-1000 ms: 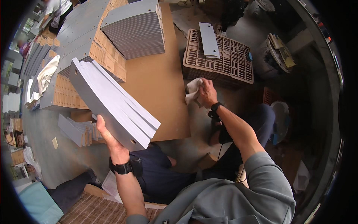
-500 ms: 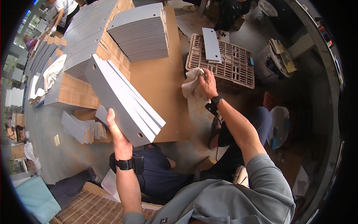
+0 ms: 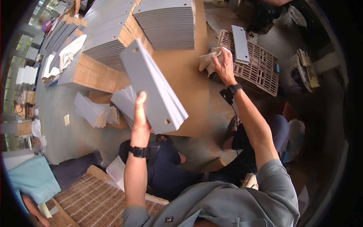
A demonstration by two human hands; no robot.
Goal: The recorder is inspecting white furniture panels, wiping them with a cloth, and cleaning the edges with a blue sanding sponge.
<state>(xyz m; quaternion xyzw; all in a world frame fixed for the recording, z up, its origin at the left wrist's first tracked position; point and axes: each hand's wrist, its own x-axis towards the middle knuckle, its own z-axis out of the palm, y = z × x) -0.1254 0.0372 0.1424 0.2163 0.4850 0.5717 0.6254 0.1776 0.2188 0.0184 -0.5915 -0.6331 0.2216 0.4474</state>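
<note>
My left hand (image 3: 140, 123) is closed on a few long grey boards (image 3: 149, 85), slightly fanned, with a round hole near each end of the top one. It holds them tilted over a brown work surface (image 3: 189, 79), thumb across the top face. A crumpled off-white cloth (image 3: 208, 62) is bunched in my right hand (image 3: 226, 70), at the left edge of a brown plastic crate (image 3: 261, 70). On that crate lies a single grey board (image 3: 240, 45). More fanned boards (image 3: 124, 99) lie just left of the held ones.
Tall stacks of grey boards (image 3: 166, 28) stand at the far side of the work surface. A loose fanned pile (image 3: 90, 109) sits lower left, near a white cloth (image 3: 72, 49). A person in teal (image 3: 32, 179) is close on my left, beside a woven surface (image 3: 94, 196).
The view has shifted. My left hand has moved the boards slightly forward, and my right hand has carried the cloth forward along the crate's edge. The person's hand now shows at lower left.
</note>
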